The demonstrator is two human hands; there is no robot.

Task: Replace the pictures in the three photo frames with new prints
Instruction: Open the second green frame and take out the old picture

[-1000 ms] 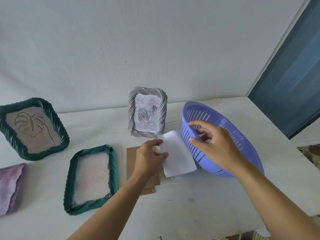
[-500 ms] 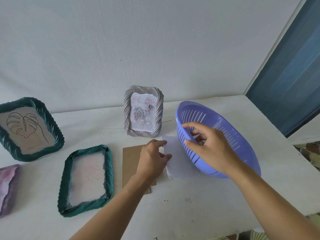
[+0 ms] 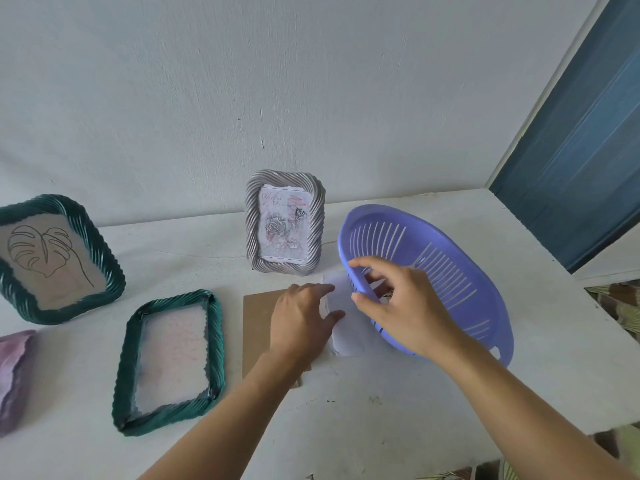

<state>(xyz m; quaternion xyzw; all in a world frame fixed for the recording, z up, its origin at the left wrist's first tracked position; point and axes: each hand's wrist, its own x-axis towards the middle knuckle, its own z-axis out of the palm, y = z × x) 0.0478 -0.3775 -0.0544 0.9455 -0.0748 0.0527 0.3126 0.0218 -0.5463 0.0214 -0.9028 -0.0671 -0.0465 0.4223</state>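
The white tabletop (image 3: 381,410) ran back to a pale wall. On its right half a purple slotted basket (image 3: 450,271) was tilted, its left side raised. At the back left corner a green frame with a leaf drawing (image 3: 110,271) leaned upright. A second green frame (image 3: 218,341) lay flat nearer the front edge, left of centre, with a pale pinkish sheet inside. A grey frame (image 3: 252,230) holding a rose print stood upright at the middle back. Just in front of it lay a brown cardboard backing (image 3: 258,327), and a white sheet (image 3: 341,341) lay beside that, reaching under the basket's raised side. The right hand (image 3: 408,313) gripped the basket's left rim, fingers curled over it and thumb beneath. The left hand (image 3: 301,323) rested on the cardboard and pinched the white sheet's left edge between thumb and forefinger. A purple cloth (image 3: 10,375) lay at the left edge.
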